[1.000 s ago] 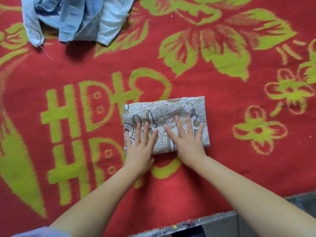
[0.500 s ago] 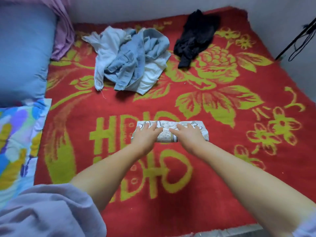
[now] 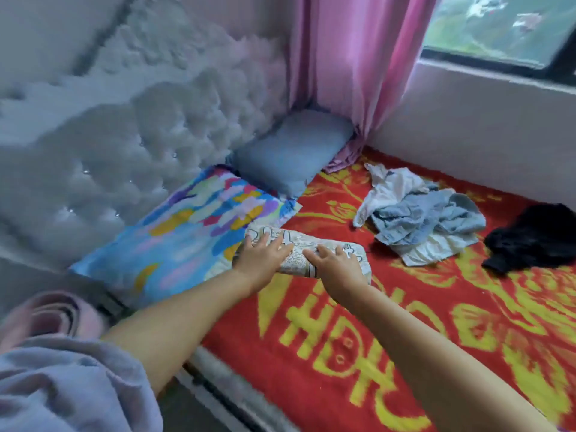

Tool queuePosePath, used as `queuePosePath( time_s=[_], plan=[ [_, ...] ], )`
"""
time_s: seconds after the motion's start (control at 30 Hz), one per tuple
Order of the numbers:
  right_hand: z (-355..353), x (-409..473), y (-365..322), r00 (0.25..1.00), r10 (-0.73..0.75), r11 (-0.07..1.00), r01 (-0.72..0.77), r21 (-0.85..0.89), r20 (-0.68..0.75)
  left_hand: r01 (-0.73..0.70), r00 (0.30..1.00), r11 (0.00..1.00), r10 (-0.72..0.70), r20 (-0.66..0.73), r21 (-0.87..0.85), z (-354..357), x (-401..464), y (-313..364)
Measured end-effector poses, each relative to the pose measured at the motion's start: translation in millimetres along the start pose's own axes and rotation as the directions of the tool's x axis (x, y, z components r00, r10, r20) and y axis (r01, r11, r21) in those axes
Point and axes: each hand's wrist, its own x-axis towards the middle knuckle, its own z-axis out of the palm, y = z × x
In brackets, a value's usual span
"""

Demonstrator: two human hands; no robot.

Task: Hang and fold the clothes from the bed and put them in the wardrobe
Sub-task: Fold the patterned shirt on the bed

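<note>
**Both hands on the folded printed garment at the edge of the pillows**

Nearest the camera, a lilac sleeve [image 3: 71, 388] filled the lower left corner, and two bare forearms reached out from it over the red and yellow blanket [image 3: 358, 353] that covered the bed. The left hand [image 3: 263, 260] lay on the left end of the folded printed garment [image 3: 327, 244], its fingers fairly straight and spread over the cloth. The right hand [image 3: 338, 266] lay on the right part of the same bundle, its fingers bent over the top; whether they curled round the cloth or only pressed it could not be told through the blur. The garment was a compact pale bundle with dark printed lettering, and it sat on the blanket with its left end touching the multicoloured pillow [image 3: 187, 235].

Beyond that pillow a plain blue pillow [image 3: 293, 151] leaned in the corner, against the grey tufted headboard [image 3: 131, 145]. To the right of the garment and well apart from it, a crumpled heap of pale blue and white clothes [image 3: 420, 216] lay on the blanket, and a black garment [image 3: 536, 238] lay further right, near the wall. At the back a pink curtain [image 3: 358, 57] hung down to the bed beside a dark-framed window [image 3: 505, 29].
</note>
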Motion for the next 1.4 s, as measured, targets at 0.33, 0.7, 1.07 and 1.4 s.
queuePosePath(
  time_s=[0.33,0.7,1.07,1.4],
  plan=[
    [-4,-66,-272,0.743,-0.662,0.729,0.669,-0.145,0.100,0.670,0.735,0.733,-0.631,0.249,-0.122,26,-335,-73],
    [69,-272,-561,0.348,-0.885,0.313,0.937,-0.157,0.310,0.929,0.349,0.370,-0.851,0.392,-0.023,93,-697,-55],
    [133,-378,-756,0.293,-0.873,0.281,0.956,-0.088,0.390,0.945,0.292,0.326,-0.828,0.479,-0.012,174,-911,-101],
    [185,-304,-865,0.329,-0.830,0.328,0.941,-0.082,0.451,0.921,0.355,0.385,-0.769,0.531,-0.058,273,-928,-217]
  ],
)
